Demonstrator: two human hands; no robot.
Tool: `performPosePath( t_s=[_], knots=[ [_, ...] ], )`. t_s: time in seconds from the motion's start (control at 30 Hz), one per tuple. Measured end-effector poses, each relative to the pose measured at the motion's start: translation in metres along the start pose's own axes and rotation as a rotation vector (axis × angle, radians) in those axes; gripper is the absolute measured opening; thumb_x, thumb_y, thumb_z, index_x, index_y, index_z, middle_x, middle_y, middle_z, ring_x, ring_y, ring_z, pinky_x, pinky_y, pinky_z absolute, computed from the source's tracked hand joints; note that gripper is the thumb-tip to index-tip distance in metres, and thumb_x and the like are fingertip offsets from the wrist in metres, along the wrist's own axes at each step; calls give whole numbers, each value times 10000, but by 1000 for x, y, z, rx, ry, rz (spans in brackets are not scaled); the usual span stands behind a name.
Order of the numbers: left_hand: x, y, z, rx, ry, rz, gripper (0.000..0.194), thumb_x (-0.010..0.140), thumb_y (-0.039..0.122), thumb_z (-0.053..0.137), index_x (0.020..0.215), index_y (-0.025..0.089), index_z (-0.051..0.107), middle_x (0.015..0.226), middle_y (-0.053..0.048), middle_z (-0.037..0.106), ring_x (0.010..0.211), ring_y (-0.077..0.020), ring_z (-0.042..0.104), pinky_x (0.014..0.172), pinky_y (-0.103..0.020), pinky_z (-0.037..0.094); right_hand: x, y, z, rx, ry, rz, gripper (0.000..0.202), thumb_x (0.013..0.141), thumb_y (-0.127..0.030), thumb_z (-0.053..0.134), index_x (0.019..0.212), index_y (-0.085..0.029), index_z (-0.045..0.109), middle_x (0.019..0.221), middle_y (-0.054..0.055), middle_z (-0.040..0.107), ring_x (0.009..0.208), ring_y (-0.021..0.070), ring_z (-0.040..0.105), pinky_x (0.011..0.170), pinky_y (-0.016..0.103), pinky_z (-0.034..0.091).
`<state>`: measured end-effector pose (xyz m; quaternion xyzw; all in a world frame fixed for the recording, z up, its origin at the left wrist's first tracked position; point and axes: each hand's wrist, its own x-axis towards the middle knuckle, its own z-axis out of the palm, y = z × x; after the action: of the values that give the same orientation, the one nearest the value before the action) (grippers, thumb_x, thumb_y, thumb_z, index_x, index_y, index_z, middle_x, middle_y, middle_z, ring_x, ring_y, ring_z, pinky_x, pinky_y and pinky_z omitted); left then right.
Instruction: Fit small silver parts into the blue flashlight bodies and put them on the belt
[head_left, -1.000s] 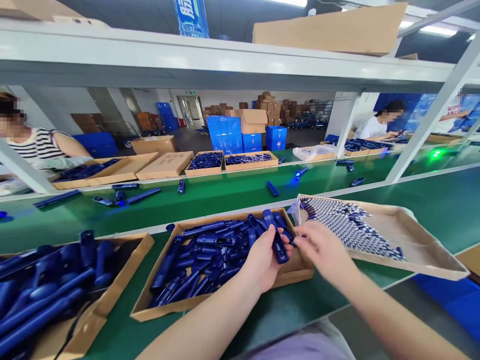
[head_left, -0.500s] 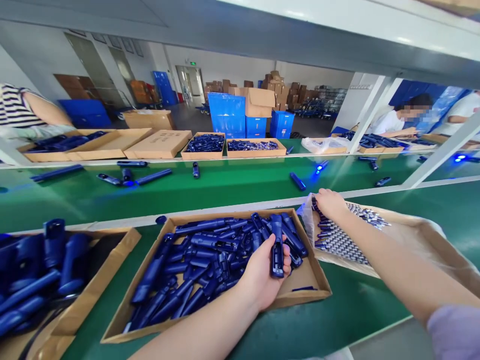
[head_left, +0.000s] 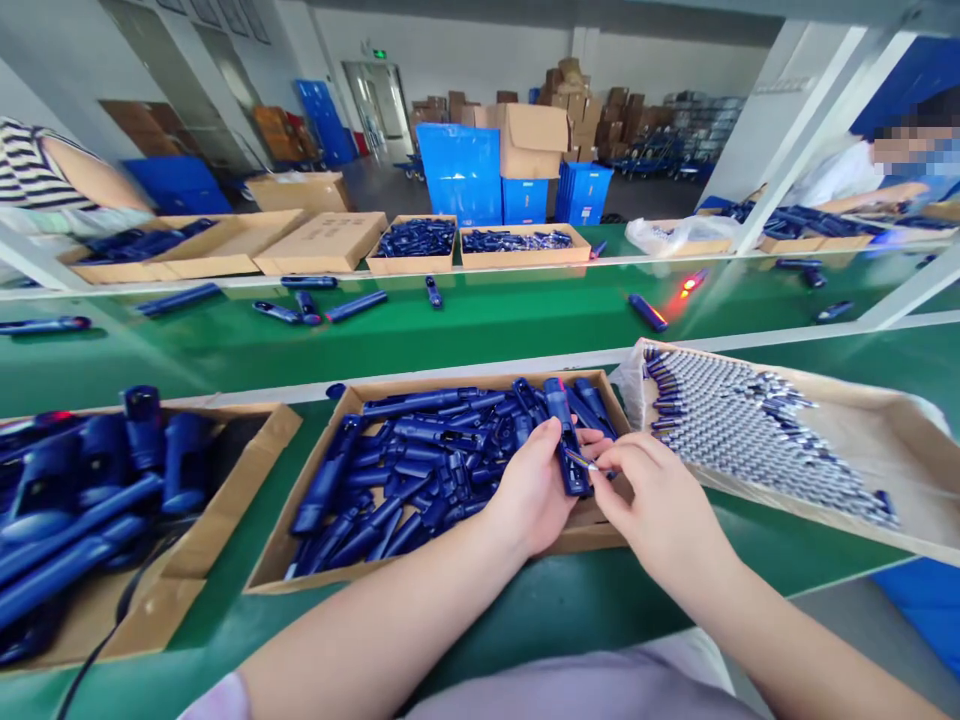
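Observation:
My left hand (head_left: 536, 485) is closed around a dark blue plastic casing (head_left: 557, 405), which has an open slot along its upper face. My right hand (head_left: 645, 490) pinches a slim metal-tipped cylinder (head_left: 581, 459) between thumb and fingers. That cylinder lies at a slant against the casing's slot; how far it sits inside cannot be made out. Beneath the left hand, a cardboard tray (head_left: 270, 560) holds many similar blue casings. To the right, another lined cardboard tray (head_left: 862, 425) holds rows of small silver-ended cylinders (head_left: 720, 400).
A third cardboard box (head_left: 180, 590) with larger blue casings and a black cable stands at left. Beyond a white rail, a green conveyor belt (head_left: 510, 315) carries scattered blue casings, one lit red. More boxes line the far side. Co-workers sit at far left and far right.
My right hand has come from the cylinder tray to the casing in my left hand, bringing a metal-tipped cylinder. Belt casings have shifted right. The lit one changed from blue to red.

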<state>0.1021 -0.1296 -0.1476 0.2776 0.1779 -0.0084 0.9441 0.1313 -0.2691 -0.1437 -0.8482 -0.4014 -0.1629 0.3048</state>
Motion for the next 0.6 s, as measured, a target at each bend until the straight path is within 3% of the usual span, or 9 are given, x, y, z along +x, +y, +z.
performPosePath(
  t_s=[0.3,0.47,0.6],
  knots=[
    [4,0,-5,-32,22,4,190,927,330,519,1015,167,560,867,-70,677,663,-142,637,552,-225,447,6,0,16,81,25,12,90,910,-212,566,856,-179,631,912,47,619,907,183,573,854,342,471],
    [5,-1,-6,-25,8,47,158,914,308,553,959,158,572,899,-78,673,818,-192,678,594,-240,486,3,-4,20,63,54,-41,174,931,-205,526,818,-182,657,859,41,616,833,174,544,798,339,468],
    [5,0,-5,-27,51,99,134,894,283,591,897,150,578,892,-73,665,928,-217,676,736,-308,535,3,-14,18,18,33,-79,220,942,-201,476,956,-153,690,927,78,624,884,198,531,822,371,488]
  ],
)
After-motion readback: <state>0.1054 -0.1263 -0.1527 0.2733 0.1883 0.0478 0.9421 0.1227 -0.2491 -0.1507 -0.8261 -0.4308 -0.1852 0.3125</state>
